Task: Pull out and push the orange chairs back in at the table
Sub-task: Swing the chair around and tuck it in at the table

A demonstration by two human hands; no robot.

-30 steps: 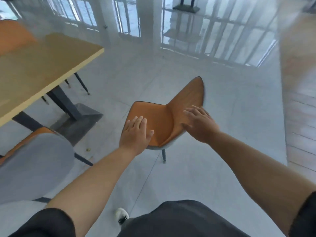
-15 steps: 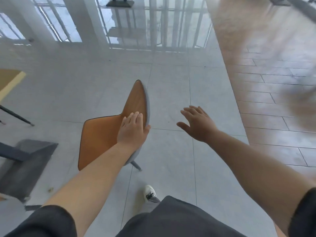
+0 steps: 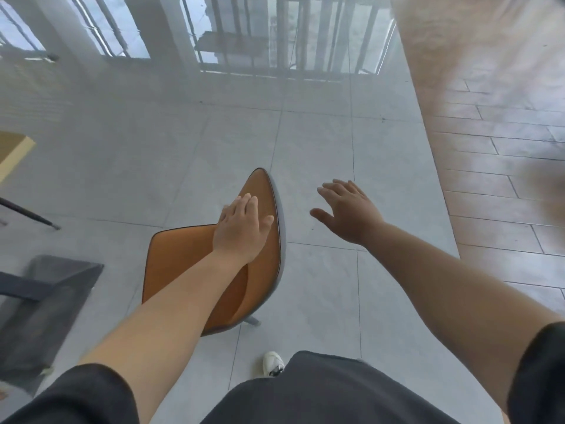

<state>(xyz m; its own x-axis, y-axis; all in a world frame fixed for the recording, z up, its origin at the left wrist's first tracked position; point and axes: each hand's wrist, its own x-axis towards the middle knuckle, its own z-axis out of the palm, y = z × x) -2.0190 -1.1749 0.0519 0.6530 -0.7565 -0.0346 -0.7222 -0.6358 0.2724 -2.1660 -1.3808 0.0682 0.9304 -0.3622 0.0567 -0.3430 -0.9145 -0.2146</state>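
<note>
An orange chair (image 3: 183,270) with a grey outer shell stands on the tiled floor in the middle of the head view, away from the table. My left hand (image 3: 241,231) lies on its backrest, fingers on the orange face and thumb hooked over the grey rim. My right hand (image 3: 348,212) hovers to the right of the backrest, fingers spread, touching nothing. Only a corner of the wooden table (image 3: 13,149) shows at the left edge.
The table's dark metal base (image 3: 46,301) sits at lower left, with a thin black chair leg (image 3: 30,214) above it. My white shoe (image 3: 273,363) is just behind the chair. Wooden flooring (image 3: 504,179) begins on the right; glossy grey tiles lie ahead.
My right hand has come off the backrest and now hangs free beside it. My left hand moved from the seat onto the backrest. The view swung right, so the table slid off to the left.
</note>
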